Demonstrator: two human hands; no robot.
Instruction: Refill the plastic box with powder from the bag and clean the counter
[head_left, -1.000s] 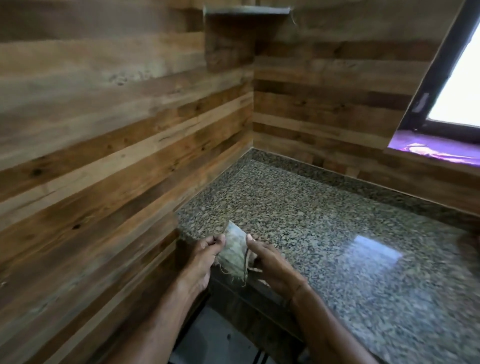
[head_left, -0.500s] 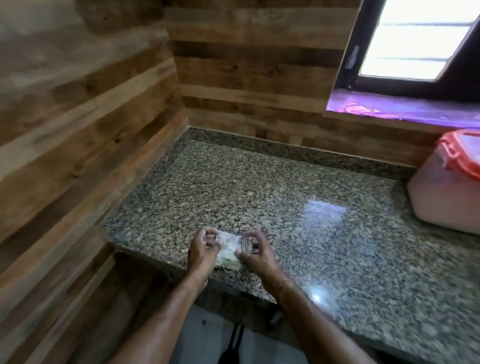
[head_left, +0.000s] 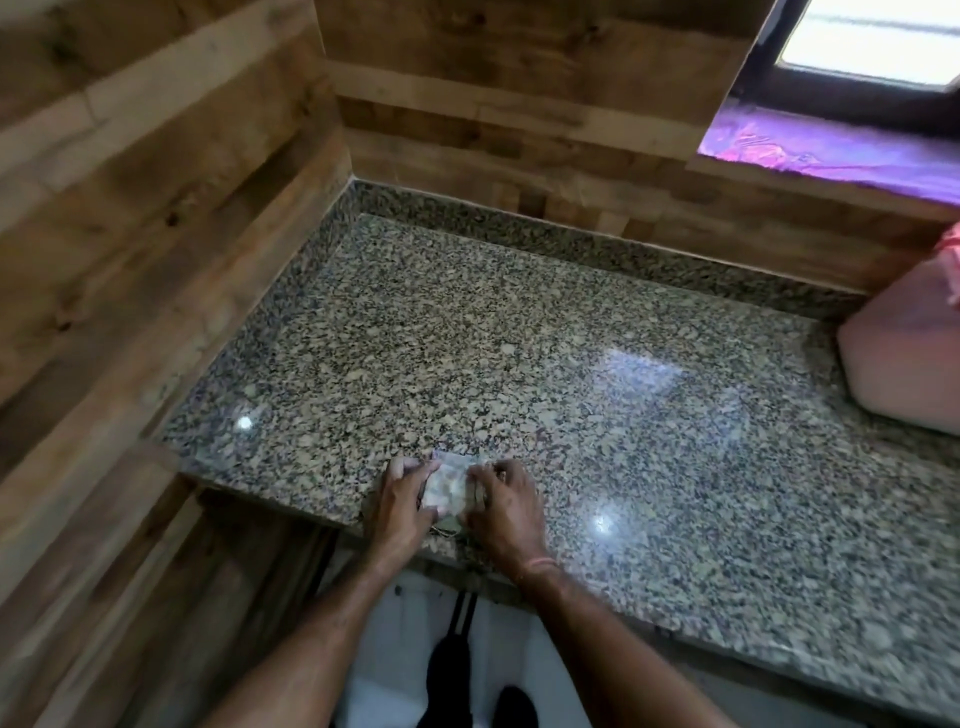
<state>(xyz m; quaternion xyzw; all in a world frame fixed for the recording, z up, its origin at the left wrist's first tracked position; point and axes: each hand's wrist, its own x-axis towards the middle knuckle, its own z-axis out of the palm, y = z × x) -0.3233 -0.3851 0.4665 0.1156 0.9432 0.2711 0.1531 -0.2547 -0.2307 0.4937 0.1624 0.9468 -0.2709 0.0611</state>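
A small folded clear bag lies on the speckled granite counter near its front edge. My left hand grips its left side with curled fingers. My right hand grips its right side, fingers bent over it. Frayed threads hang from the bag's lower edge. The pink plastic box with a red lid stands at the right edge of the view, far from both hands. What the bag holds is not visible.
Wooden plank walls close off the counter on the left and at the back. A window sill with a purple sheen runs along the upper right. The floor and my feet show below the counter's front edge.
The bag was held upright over the counter's edge and now lies flat on the counter, folded smaller between both hands. The view swung right, bringing the pink box into sight.
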